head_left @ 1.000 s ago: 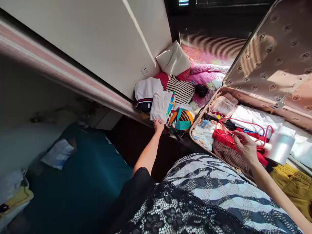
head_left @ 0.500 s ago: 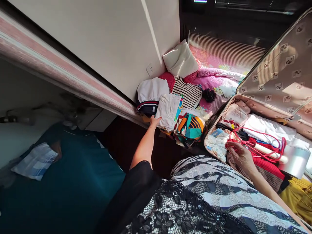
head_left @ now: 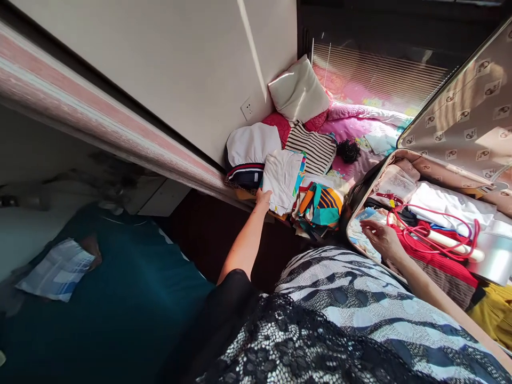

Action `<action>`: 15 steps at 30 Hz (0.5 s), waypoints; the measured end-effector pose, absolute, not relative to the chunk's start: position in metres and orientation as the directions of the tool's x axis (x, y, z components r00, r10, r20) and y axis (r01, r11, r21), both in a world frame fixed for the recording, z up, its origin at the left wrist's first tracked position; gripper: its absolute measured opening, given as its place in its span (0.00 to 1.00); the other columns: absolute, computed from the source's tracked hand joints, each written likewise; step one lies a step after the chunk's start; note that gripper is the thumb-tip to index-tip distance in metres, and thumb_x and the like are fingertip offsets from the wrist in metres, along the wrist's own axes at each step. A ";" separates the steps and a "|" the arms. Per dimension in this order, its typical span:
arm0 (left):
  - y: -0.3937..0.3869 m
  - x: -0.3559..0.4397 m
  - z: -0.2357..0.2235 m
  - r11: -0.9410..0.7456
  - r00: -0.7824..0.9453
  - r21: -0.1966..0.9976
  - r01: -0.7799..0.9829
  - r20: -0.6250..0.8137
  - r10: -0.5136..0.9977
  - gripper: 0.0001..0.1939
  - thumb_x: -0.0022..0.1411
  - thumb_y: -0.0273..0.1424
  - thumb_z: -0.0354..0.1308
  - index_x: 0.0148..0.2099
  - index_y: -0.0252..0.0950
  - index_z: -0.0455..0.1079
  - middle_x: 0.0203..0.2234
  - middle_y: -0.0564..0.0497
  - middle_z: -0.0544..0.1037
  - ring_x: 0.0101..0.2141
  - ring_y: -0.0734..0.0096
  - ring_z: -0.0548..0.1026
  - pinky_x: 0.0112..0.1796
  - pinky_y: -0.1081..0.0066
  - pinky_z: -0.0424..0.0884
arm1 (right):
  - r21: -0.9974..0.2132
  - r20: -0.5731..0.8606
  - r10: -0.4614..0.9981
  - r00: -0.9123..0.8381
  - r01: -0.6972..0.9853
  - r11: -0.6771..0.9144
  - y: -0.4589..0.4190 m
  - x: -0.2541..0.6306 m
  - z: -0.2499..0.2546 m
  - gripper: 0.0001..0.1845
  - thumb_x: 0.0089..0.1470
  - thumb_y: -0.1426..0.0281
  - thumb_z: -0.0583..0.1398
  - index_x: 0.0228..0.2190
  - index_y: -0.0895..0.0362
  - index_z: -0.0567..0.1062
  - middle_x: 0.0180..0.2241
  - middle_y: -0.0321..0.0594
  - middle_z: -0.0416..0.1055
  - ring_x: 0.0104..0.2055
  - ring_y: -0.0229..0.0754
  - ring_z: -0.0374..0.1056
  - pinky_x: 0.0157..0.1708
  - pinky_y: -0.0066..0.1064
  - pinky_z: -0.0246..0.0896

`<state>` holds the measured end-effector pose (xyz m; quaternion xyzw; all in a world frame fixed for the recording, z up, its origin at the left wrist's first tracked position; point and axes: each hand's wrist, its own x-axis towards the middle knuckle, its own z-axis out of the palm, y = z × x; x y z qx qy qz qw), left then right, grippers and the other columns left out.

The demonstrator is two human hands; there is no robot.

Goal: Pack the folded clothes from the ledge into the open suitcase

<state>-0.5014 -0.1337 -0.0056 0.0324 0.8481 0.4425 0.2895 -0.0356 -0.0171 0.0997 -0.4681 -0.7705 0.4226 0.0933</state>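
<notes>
My left hand (head_left: 263, 198) reaches to the near edge of a folded white garment (head_left: 282, 177) on the bed and its fingers close on that edge. My right hand (head_left: 379, 236) hovers over the open suitcase (head_left: 404, 160), fingers loosely spread, just left of a red cord (head_left: 432, 226) lying on red clothes (head_left: 436, 261). Beside the white garment lies a bright orange and teal patterned cloth (head_left: 320, 205).
A striped top (head_left: 314, 149), a white and navy folded garment (head_left: 250, 152) and a pale pillow (head_left: 298, 90) sit on the pink bedding. The suitcase lid (head_left: 468, 117) stands open. A silver canister (head_left: 494, 256) lies inside. A dark teal surface (head_left: 132, 304) lies lower left.
My right hand has let go of the red cord and drawn left toward the suitcase's near corner. My left hand stays at the white garment's edge. The view shifted slightly.
</notes>
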 end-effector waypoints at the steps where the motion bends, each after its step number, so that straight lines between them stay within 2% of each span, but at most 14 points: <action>1: -0.134 -0.500 -0.007 0.591 -0.825 0.772 -0.232 -0.478 0.301 0.21 0.56 0.22 0.66 0.52 0.38 0.73 0.43 0.44 0.84 0.43 0.58 0.86 0.44 0.62 0.83 | -0.732 -0.245 0.780 -0.575 0.637 0.240 -0.014 -0.043 0.099 0.21 0.60 0.54 0.60 0.41 0.56 0.85 0.35 0.49 0.84 0.29 0.45 0.77 0.31 0.34 0.75; 4: -0.140 -0.498 -0.011 0.571 -0.830 0.772 -0.278 -0.492 0.262 0.27 0.58 0.22 0.65 0.59 0.37 0.71 0.48 0.42 0.84 0.45 0.59 0.85 0.45 0.62 0.84 | -0.690 -0.227 0.719 -0.657 0.630 0.357 -0.006 -0.066 0.096 0.18 0.63 0.61 0.58 0.44 0.57 0.85 0.39 0.50 0.84 0.35 0.46 0.80 0.35 0.33 0.76; 7: -0.152 -0.497 -0.012 0.585 -0.852 0.769 -0.258 -0.467 0.237 0.27 0.62 0.23 0.63 0.62 0.36 0.69 0.54 0.39 0.82 0.52 0.61 0.84 0.52 0.65 0.82 | -0.560 -0.247 0.663 -0.706 0.663 0.497 0.006 -0.098 0.091 0.19 0.64 0.67 0.57 0.47 0.58 0.85 0.45 0.50 0.83 0.41 0.46 0.80 0.43 0.33 0.75; 12: -0.171 -0.482 -0.011 0.661 -0.856 0.726 -0.190 -0.452 0.250 0.26 0.66 0.26 0.63 0.65 0.36 0.69 0.53 0.42 0.82 0.53 0.61 0.82 0.52 0.67 0.80 | -0.279 -0.447 0.565 -0.693 0.709 0.648 0.047 -0.167 0.079 0.27 0.64 0.70 0.58 0.61 0.66 0.78 0.55 0.60 0.78 0.54 0.52 0.76 0.58 0.36 0.69; 15: -0.180 -0.467 -0.009 0.709 -0.870 0.684 -0.169 -0.442 0.220 0.26 0.67 0.28 0.63 0.66 0.36 0.67 0.56 0.40 0.81 0.56 0.59 0.81 0.54 0.66 0.79 | -0.198 -0.542 0.541 -0.643 0.723 0.662 0.071 -0.200 0.067 0.32 0.61 0.68 0.63 0.64 0.68 0.74 0.60 0.65 0.74 0.61 0.59 0.70 0.59 0.41 0.68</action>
